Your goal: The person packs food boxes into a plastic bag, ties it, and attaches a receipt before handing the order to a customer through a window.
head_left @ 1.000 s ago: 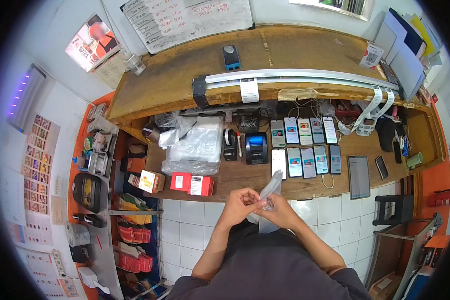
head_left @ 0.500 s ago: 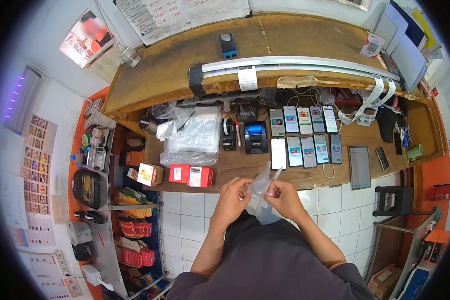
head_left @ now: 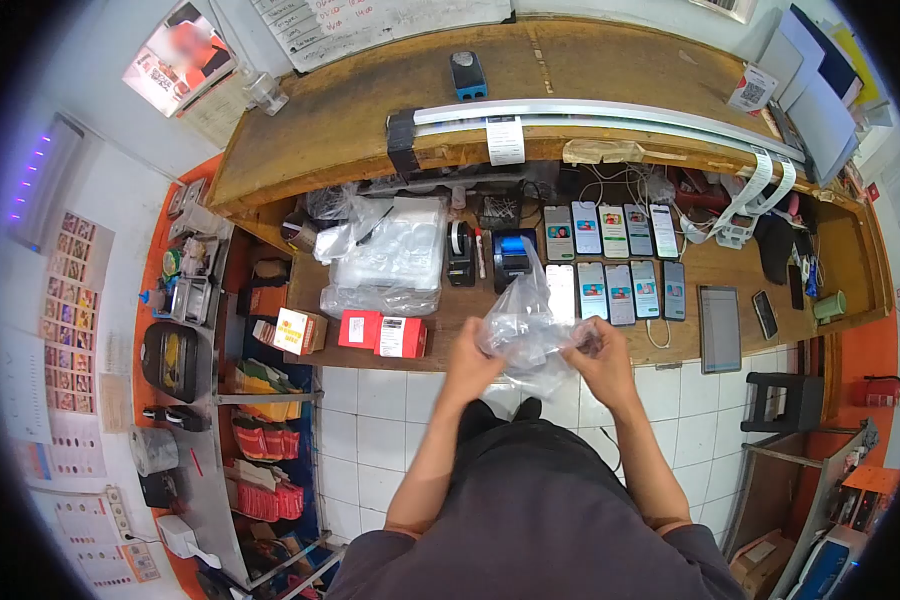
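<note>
A clear plastic bag (head_left: 526, 335) is spread between my two hands, just over the desk's front edge. My left hand (head_left: 473, 355) pinches its left side, and my right hand (head_left: 602, 362) grips the right side. The upper part of the bag rises to a point in front of the blue-topped label printer (head_left: 513, 262) and partly covers it. Just beyond my right hand lie several phones (head_left: 592, 290) in two rows, screens lit. Left of my hands are two red boxes (head_left: 402, 337) with white labels.
A stack of clear plastic bags (head_left: 388, 250) lies on the desk's left, with a tape dispenser (head_left: 460, 255) beside it. A tablet (head_left: 720, 330) is at right. A raised wooden shelf (head_left: 630, 75) overhangs the back. A metal rack (head_left: 215, 440) stands left, a dark stool (head_left: 782, 400) right.
Both hands have moved forward and farther apart. The plastic bag, bunched up before, is now opened wide between them.
</note>
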{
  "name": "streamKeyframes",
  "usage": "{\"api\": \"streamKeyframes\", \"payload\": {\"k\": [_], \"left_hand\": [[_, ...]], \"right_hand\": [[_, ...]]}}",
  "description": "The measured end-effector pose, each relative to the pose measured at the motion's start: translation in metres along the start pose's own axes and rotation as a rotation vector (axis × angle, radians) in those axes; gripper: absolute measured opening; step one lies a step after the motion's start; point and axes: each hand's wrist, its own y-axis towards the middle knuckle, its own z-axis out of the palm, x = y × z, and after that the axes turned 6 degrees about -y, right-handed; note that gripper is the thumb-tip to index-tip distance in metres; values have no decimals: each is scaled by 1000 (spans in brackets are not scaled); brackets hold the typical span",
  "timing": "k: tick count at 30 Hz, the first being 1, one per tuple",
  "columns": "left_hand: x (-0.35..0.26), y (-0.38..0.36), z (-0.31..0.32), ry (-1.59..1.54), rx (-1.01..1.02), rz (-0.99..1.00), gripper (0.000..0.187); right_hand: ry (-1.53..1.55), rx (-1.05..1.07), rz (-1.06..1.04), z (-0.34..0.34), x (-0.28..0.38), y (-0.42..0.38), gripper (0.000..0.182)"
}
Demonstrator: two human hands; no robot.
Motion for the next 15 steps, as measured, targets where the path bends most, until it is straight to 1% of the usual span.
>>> {"api": "streamKeyframes", "payload": {"k": [1,2,3,4,5,7,8,10,11,12,13,14,15], "left_hand": [[-1,-2,16,-2,-21,34,39],[-1,-2,29,-4,-20,34,39],[0,-4,39,-4,-13,93,39],[3,-6,44,-4,-8,150,38],[14,-5,42,-3,-9,142,38],[48,1,30,172,-13,-5,35],[61,3,27,180,-8,-12,35],[77,10,21,134,-76,-110,31],[84,13,20,139,-70,-115,31],[90,13,20,-42,-92,-197,29],[99,13,20,-224,-118,-277,28],[118,14,16,-2,-231,-134,26],[120,17,-8,-26,-284,-169,26]], "right_hand": [[-1,-1,1,7,-12,1,17],[144,-16,17,17,-27,2,19],[290,-30,38,23,-28,1,21],[415,-27,155,23,-18,-4,21],[415,-22,162,20,-23,-6,21],[454,-32,100,12,-32,-9,34],[442,-38,153,11,-28,-11,44],[441,-84,187,16,-39,-13,43],[426,-123,216,17,-44,-14,43],[427,-120,223,14,-45,-16,43],[353,-147,208,9,-44,-16,42],[283,-180,192,3,-43,-16,40],[289,-184,194,-5,-46,-17,40]]}}
